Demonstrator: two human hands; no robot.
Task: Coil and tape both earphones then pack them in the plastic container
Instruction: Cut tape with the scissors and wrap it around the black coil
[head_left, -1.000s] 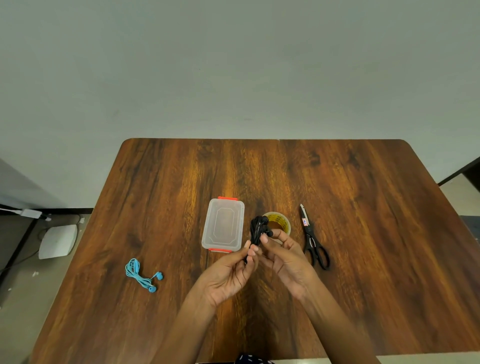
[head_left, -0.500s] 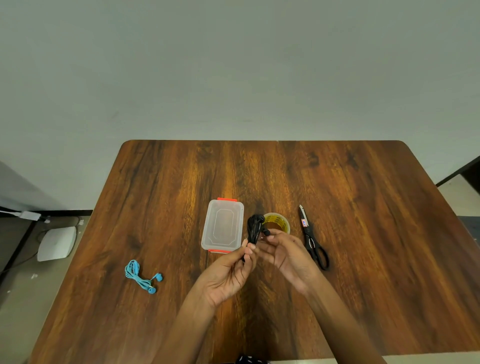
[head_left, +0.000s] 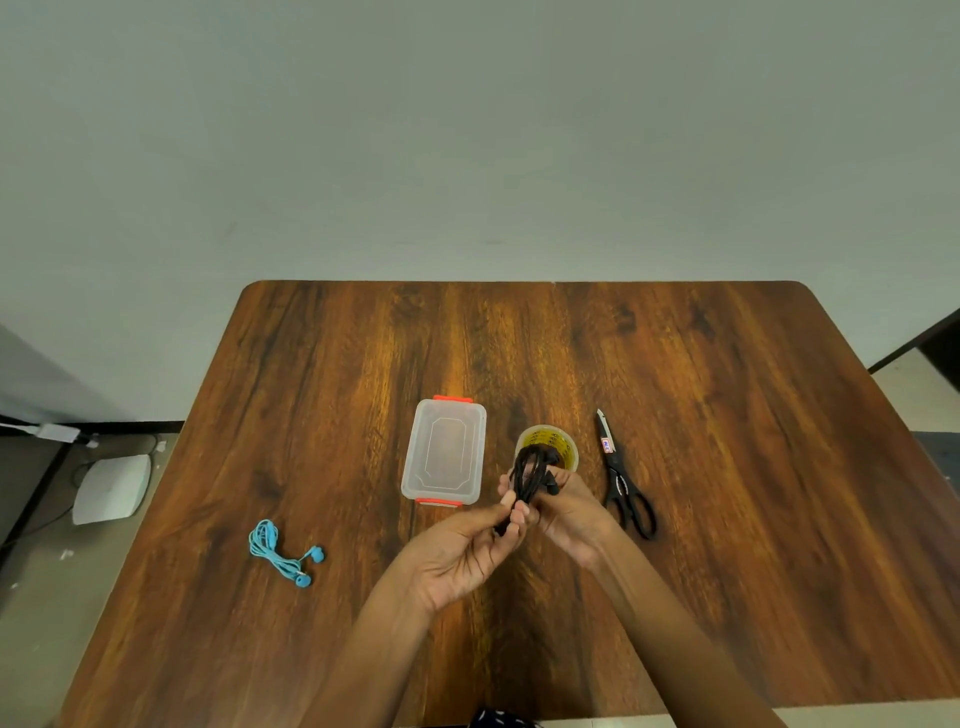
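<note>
Wooden table (head_left: 727, 519) against a pale wall. Black earphones (head_left: 530, 475), bunched into a coil, held above mid-table: pinched at the lower end by left hand (head_left: 462, 551), gripped from the side by right hand (head_left: 569, 512). Just behind, tape roll (head_left: 551, 441); beside it, closed plastic container (head_left: 444, 451) and scissors (head_left: 623, 480). Well left, blue earphones (head_left: 278, 552) lying on the wood.

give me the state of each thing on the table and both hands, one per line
black earphones: coiled into a bundle, held above the table
left hand: pinches the bundle's lower end
right hand: grips the bundle
blue earphones: loosely bunched, lying untouched
plastic container: lid on
tape roll: lying flat
scissors: blades closed
</note>
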